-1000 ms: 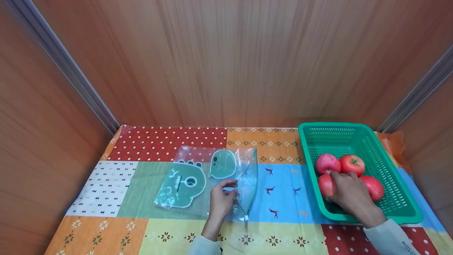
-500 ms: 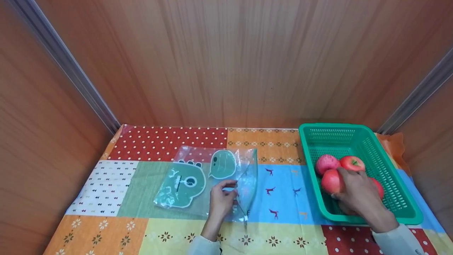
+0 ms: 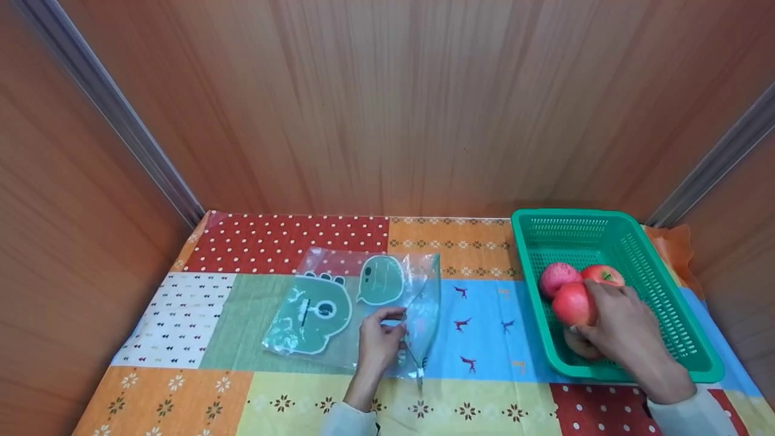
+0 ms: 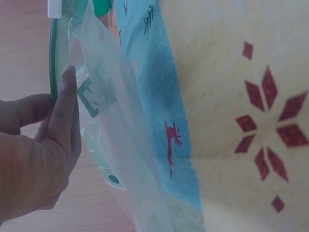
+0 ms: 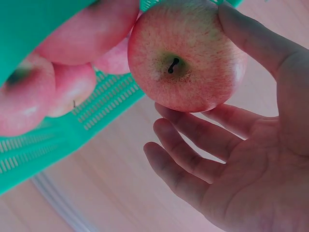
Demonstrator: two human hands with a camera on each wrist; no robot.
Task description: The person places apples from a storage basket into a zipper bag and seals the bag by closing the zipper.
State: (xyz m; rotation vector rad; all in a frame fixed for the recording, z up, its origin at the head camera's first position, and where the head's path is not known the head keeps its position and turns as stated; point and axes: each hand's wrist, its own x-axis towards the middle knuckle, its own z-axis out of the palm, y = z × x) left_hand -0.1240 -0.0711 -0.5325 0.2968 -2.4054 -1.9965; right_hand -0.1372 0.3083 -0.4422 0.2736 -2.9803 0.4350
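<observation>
My left hand (image 3: 378, 345) pinches the opening edge of a clear plastic zip bag (image 3: 342, 348), which lies on the cloth with green cartoon prints and a white slider (image 3: 421, 373). In the left wrist view, thumb and fingers meet at the bag's green strip (image 4: 53, 63). Over at the right, my right hand (image 3: 629, 330) grips a red apple (image 3: 572, 304) between thumb and fingers, raised above others in the green basket (image 3: 657, 284). The right wrist view shows this apple's stem end facing the camera. Other apples (image 3: 560, 278) sit in the basket, partly hidden by the hand.
A patchwork tablecloth (image 3: 290, 399) covers the table. Wood-grain panels (image 3: 387, 121) stand at the back and both sides. An orange piece of material (image 3: 672, 242) lies beyond the basket's right edge.
My right hand has taken hold of an apple in the basket and lifted it slightly, drawing back to the right. The left hand and bag have stayed in place.
</observation>
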